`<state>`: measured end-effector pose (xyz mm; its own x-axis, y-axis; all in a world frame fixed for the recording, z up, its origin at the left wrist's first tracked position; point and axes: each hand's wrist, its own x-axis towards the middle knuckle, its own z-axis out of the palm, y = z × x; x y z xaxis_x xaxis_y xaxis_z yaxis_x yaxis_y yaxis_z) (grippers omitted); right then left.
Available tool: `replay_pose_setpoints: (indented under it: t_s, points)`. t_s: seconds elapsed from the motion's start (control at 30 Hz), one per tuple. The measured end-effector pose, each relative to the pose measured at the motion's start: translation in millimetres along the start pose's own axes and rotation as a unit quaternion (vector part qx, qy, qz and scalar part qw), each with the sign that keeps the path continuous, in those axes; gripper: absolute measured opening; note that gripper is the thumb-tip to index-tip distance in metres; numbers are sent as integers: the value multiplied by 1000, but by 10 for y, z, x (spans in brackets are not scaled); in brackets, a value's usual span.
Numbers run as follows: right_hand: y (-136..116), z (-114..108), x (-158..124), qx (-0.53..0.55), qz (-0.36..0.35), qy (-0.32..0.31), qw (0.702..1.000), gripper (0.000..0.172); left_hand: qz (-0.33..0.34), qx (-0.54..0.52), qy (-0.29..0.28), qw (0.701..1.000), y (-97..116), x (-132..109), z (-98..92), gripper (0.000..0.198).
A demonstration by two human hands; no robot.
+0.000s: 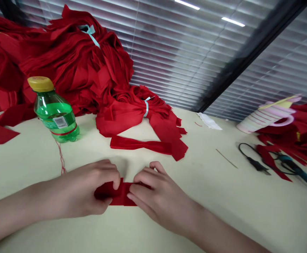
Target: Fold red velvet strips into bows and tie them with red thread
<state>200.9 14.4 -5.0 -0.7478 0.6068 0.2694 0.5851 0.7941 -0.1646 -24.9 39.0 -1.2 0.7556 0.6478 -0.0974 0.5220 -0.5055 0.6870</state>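
Between my hands lies a folded strip of red fabric [118, 196] on the pale table, its two ends overlapping near the middle. My left hand [97, 188] curls round the strip's left part, thumb below and fingers above. At the right part, my right hand [153, 193] has its fingers and thumb closed on the fabric. Just beyond my hands rests a red fabric bow [141, 144], pinched narrow at its centre. Behind that bow sits a bundle of red strips [140, 114], tied with a light blue band.
A green bottle [58, 116] with a yellow cap stands at left, red thread [61, 158] trailing from it. Large red fabric piles [76, 59] fill the back left. At right are a striped cup [264, 117], a cable with a plug [256, 165] and a blue-handled tool [295, 168].
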Motion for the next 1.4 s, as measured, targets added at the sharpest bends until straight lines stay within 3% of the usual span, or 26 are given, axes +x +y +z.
replay_pose_setpoints:
  t_s: [0.3,0.47,0.73,0.93,1.1,1.4]
  points:
    - [-37,37,-88,130,92,-9,987,13,24,-14,-1,1000,168,-97,-71,18]
    - [-75,68,-161,89,63,31,994,21,16,13,-14,1000,123,-77,-36,16]
    - [-47,77,-175,88,45,41,994,23,26,13,-17,999,137,-58,-24,16]
    - [-56,49,-149,81,56,33,995,25,28,21,-23,999,144,-54,-30,15]
    - [-40,44,-141,84,48,25,995,17,35,20,-16,999,129,-70,-19,16]
    - [-28,28,-143,80,35,15,996,21,36,14,-18,999,178,-79,-35,16]
